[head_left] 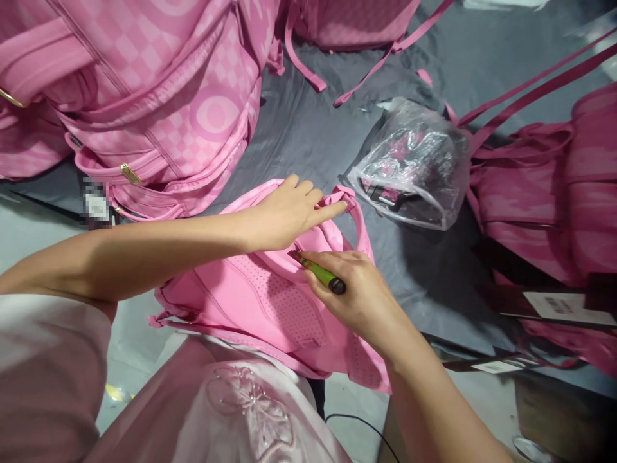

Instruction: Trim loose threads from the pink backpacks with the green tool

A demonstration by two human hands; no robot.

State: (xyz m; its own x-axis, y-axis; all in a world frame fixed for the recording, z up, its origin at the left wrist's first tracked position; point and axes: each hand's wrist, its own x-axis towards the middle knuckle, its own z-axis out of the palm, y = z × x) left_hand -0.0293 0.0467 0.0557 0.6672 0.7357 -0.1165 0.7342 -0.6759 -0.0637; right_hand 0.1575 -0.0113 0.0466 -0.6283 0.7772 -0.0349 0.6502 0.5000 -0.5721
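Note:
A pink backpack (270, 302) lies at the table's near edge, against my front, its dotted padded back panel facing up. My left hand (289, 215) rests across its top, several fingers curled over the fabric and the index finger stretched toward the handle loop (360, 225). The left thumb is hidden. In my right hand (354, 286) is a slim green pen-shaped tool with a black end (321, 273), its dark tip close to the bag's shoulder strap, just below my left hand. Whether the tip touches the fabric I cannot tell.
A checkered pink backpack (193, 116) stands at upper left, another pink bag (357, 22) at the back. A clear plastic bag with black and pink pieces (409, 164) sits right of my hands. Camouflage-patterned pink bags (525, 186) with tags fill the right. Dark grey sheeting (299, 135) covers the table.

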